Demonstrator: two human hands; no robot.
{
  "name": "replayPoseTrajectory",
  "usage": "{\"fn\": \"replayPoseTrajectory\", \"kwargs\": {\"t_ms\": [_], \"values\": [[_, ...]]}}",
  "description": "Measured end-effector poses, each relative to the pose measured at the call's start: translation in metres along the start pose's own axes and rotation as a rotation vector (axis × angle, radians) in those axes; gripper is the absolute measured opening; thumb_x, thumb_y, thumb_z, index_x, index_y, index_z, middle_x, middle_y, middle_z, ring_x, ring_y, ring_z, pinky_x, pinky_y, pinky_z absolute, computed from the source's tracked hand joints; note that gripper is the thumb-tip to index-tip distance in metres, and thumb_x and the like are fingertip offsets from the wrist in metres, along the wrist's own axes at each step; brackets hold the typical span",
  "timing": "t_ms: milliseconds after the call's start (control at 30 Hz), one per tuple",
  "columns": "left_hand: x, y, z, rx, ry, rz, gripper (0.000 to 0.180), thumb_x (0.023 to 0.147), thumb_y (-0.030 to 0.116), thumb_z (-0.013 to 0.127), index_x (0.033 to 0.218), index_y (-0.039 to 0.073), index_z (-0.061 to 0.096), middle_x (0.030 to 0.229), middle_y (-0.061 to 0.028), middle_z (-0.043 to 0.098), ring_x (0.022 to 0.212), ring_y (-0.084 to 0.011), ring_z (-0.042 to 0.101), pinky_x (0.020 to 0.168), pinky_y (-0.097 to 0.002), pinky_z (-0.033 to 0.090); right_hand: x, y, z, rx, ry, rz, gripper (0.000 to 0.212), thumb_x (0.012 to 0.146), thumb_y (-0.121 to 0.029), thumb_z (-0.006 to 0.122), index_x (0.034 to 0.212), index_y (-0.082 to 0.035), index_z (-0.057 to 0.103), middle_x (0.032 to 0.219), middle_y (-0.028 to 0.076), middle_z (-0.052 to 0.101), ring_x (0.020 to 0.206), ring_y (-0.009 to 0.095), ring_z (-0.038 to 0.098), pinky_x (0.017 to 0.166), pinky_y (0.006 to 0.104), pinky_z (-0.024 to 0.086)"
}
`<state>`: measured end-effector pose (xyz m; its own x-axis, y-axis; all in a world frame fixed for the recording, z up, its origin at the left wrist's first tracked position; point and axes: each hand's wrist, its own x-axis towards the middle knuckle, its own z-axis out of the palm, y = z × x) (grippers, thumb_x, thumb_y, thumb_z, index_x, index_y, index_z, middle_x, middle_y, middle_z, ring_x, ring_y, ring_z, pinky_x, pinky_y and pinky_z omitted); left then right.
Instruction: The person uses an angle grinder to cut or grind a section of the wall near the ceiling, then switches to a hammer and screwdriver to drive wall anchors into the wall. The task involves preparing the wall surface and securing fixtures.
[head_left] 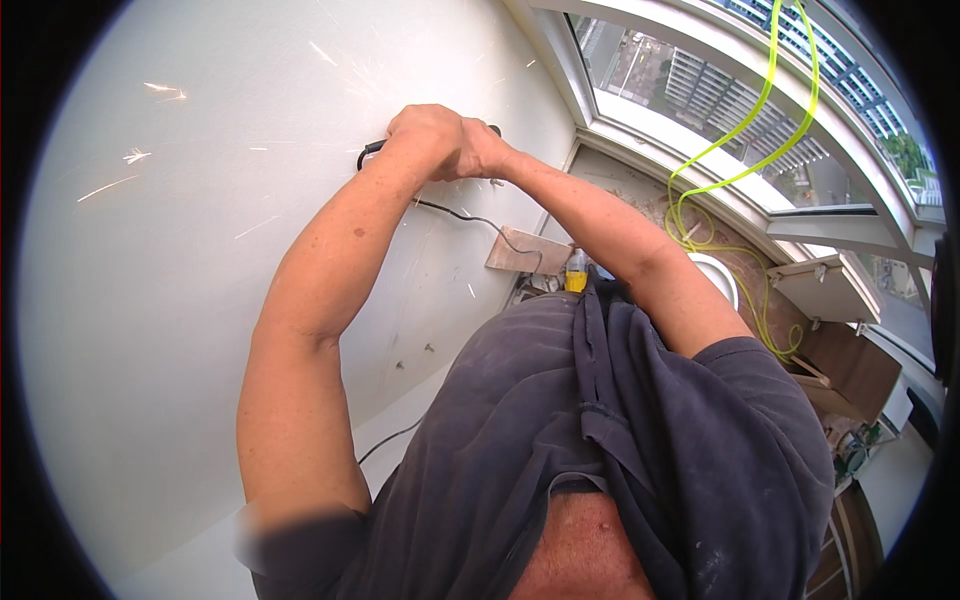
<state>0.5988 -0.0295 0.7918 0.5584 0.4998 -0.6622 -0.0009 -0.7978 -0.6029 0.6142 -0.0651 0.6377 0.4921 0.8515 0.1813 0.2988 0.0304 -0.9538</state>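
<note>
Both of my hands are raised close to the pale wall [190, 250], near the top of the view. My left hand [426, 128] is closed, and my right hand [482, 150] lies against it, also closed. They grip a corded power tool, mostly hidden behind the fingers. One black piece of the tool [373, 148] sticks out left of my left hand. A dark cord [470, 216] runs down from below the hands. Bright sparks [137, 156] fly across the wall to the left and above. What the tool touches is hidden.
At right, windows [720, 100] overlook buildings. A lime-yellow hose [745, 180] hangs before them and coils down. Lower stand a bottle with yellow contents [576, 272], a leaning tile-like board [527, 250], a white bucket [730, 272] and cabinet pieces [850, 365]. Small metal studs [400, 365] protrude from the wall.
</note>
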Motion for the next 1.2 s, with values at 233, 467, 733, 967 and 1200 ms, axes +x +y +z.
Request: {"fn": "replayPoseTrajectory", "kwargs": {"t_ms": [233,467,733,967,1200], "values": [[-0.002,-0.001,-0.002,-0.013,-0.021,-0.005,0.042,0.075,0.02,0.086,0.114,0.009,0.077,0.114,-0.0078,0.077,0.103,-0.0255,0.076,0.083,-0.0426,0.062,-0.003,-0.006,-0.004,-0.015,0.0,-0.047,0.061,0.062,-0.048,0.09,0.106,-0.01,0.073,0.106,0.015,0.076,0.1,0.037,0.07,0.087,0.0439,0.055],[-0.03,-0.019,-0.001,-0.11,0.17,-0.009,0.031,0.069,0.008,0.078,0.1,0.005,0.076,0.099,-0.0139,0.077,0.095,-0.0297,0.076,0.08,-0.04,0.061,-0.002,-0.037,-0.013,-0.024,0.01,0.001,0.063,0.065,-0.033,0.086,0.113,-0.001,0.063,0.101,0.023,0.073,0.099,0.043,0.069,0.085,0.0455,0.055],[-0.108,-0.057,0.065,-0.438,0.68,-0.097,0.027,0.071,0.01,0.076,0.096,0.001,0.069,0.093,-0.0203,0.073,0.084,-0.0368,0.072,0.071,-0.0466,0.058,-0.022,-0.122,-0.005,-0.328,0.353,-0.519,0.031,0.066,-0.008,0.068,0.095,-0.004,0.056,0.089,0.019,0.066,0.095,0.04,0.064,0.086,0.0506,0.046],[-0.165,-0.012,0.139,-0.612,0.948,-0.225,0.03,0.07,0.01,0.078,0.093,0.004,0.059,0.085,-0.0159,0.064,0.078,-0.0372,0.068,0.066,-0.0475,0.056,-0.159,-0.106,0.029,0.508,0.104,-0.174,0.044,0.084,-0.021,0.08,0.117,-0.002,0.058,0.112,0.014,0.061,0.106,0.035,0.063,0.093,0.0487,0.051],[-0.157,0.044,0.204,-0.668,1.042,-0.243,0.044,0.064,0.007,0.08,0.101,0.003,0.058,0.089,-0.0139,0.061,0.078,-0.0358,0.064,0.064,-0.0469,0.053,-0.142,-0.085,0.064,1.898,-0.24,0.624,0.048,0.089,-0.049,0.08,0.113,-0.01,0.064,0.116,0.016,0.071,0.115,0.031,0.067,0.096,0.0585,0.053]]}}
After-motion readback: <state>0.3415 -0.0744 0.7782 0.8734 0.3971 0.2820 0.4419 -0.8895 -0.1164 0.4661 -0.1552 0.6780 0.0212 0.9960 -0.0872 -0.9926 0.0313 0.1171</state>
